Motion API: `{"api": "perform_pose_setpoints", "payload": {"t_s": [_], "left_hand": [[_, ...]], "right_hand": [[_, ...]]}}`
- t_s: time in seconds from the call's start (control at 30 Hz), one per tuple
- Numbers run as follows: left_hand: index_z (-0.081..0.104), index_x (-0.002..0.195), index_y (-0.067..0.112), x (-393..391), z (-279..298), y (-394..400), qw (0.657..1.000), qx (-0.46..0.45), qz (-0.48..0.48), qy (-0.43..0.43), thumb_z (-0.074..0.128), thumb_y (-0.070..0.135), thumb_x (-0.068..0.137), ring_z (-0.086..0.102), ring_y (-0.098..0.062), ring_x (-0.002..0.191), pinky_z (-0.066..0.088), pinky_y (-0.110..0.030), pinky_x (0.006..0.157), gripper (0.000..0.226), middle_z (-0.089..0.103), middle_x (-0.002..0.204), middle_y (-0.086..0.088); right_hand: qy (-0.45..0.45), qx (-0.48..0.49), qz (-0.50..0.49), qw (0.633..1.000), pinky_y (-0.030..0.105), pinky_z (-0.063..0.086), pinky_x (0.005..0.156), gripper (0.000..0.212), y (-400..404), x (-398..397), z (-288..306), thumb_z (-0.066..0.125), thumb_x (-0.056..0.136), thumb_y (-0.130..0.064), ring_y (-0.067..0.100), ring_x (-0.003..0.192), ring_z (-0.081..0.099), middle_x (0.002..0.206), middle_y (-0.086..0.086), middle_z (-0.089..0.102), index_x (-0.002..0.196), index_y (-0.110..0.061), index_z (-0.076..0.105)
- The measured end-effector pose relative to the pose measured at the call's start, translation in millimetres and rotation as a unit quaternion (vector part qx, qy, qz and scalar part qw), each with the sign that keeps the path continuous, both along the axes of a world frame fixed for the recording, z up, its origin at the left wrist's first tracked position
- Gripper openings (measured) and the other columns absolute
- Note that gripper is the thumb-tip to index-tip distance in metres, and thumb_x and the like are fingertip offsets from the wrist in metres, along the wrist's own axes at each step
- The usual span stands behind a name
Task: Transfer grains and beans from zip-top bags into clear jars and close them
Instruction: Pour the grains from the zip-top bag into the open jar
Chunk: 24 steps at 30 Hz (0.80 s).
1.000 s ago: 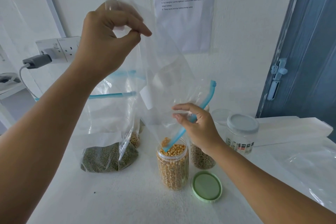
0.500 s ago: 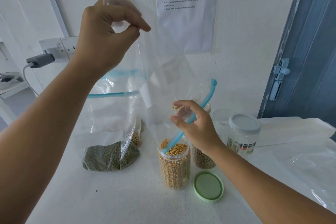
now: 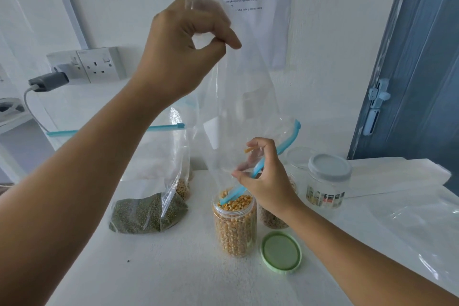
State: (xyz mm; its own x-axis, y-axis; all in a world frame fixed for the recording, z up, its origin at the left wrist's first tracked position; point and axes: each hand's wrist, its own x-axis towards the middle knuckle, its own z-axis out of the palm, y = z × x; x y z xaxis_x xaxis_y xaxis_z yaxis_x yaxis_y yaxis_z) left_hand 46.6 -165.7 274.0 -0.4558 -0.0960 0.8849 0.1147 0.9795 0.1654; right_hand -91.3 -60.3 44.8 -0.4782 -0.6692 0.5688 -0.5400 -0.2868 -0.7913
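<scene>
Inverted zip-top bag held over the open corn jar.

We pinch the bottom of the clear zip-top bag [image 3: 243,97] high with the left hand [image 3: 183,49], thumb and forefinger closed on the film. Our right hand [image 3: 263,181] grips the bag's blue zip strip [image 3: 260,169] at its mouth, fingers curled round it, the strip end dipping into the corn jar [image 3: 234,226] near the table's [image 3: 173,276] middle. A green lid [image 3: 281,252] lies just beside the jar. A bag of green beans [image 3: 149,213] stands toward the back-left edge.
</scene>
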Motion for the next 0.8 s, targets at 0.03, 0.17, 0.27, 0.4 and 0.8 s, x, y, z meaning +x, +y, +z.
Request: {"api": "perform_pose_setpoints", "payload": {"t_s": [0.03,0.17,0.27,0.4,0.8], "left_hand": [[0.082,0.091,0.019,-0.4,0.7,0.1,1.000,0.001,0.000,0.003,0.065,0.002,0.086,0.062,-0.003,0.103,0.048,-0.020,0.094,0.024,0.064,0.101,0.005],[0.082,0.091,0.019,-1.3,0.8,0.5,1.000,0.003,0.001,0.004,0.065,0.002,0.087,0.063,-0.004,0.102,0.049,-0.021,0.094,0.025,0.065,0.102,0.003],[0.082,0.092,0.019,-0.7,0.0,0.9,1.000,-0.001,0.001,0.002,0.065,0.002,0.088,0.063,-0.004,0.103,0.050,-0.022,0.095,0.025,0.065,0.103,0.001],[0.082,0.091,0.018,1.4,-0.1,0.5,1.000,-0.003,0.004,0.005,0.065,0.001,0.087,0.062,-0.001,0.102,0.051,-0.023,0.094,0.024,0.064,0.103,0.001],[0.081,0.090,0.019,5.4,-3.3,-5.3,1.000,0.009,0.013,0.013,0.064,0.001,0.086,0.063,-0.005,0.102,0.050,-0.024,0.095,0.026,0.066,0.102,0.002]], "right_hand": [[0.001,0.005,0.004,1.000,0.029,0.062,0.079,0.072,-0.4,-0.4,-0.3,0.091,0.077,-0.013,0.015,0.099,0.069,0.108,-0.007,0.059,0.129,-0.027,0.043],[0.024,0.029,0.000,0.999,0.027,0.062,0.082,0.086,-2.9,1.6,-0.6,0.096,0.071,-0.019,0.014,0.106,0.068,0.118,0.000,0.052,0.133,-0.031,0.038],[0.012,0.024,0.005,1.000,0.023,0.061,0.080,0.077,-4.1,3.2,1.1,0.089,0.078,-0.003,0.011,0.093,0.074,0.110,0.004,0.052,0.129,-0.028,0.037],[0.016,0.028,0.007,0.999,0.026,0.063,0.080,0.074,-4.8,4.5,2.8,0.085,0.081,0.000,0.014,0.090,0.073,0.109,-0.001,0.052,0.130,-0.027,0.036],[0.009,0.029,-0.006,1.000,0.017,0.058,0.079,0.070,-6.5,3.3,4.5,0.091,0.078,-0.013,0.007,0.085,0.071,0.090,-0.007,0.063,0.127,-0.028,0.044]]}}
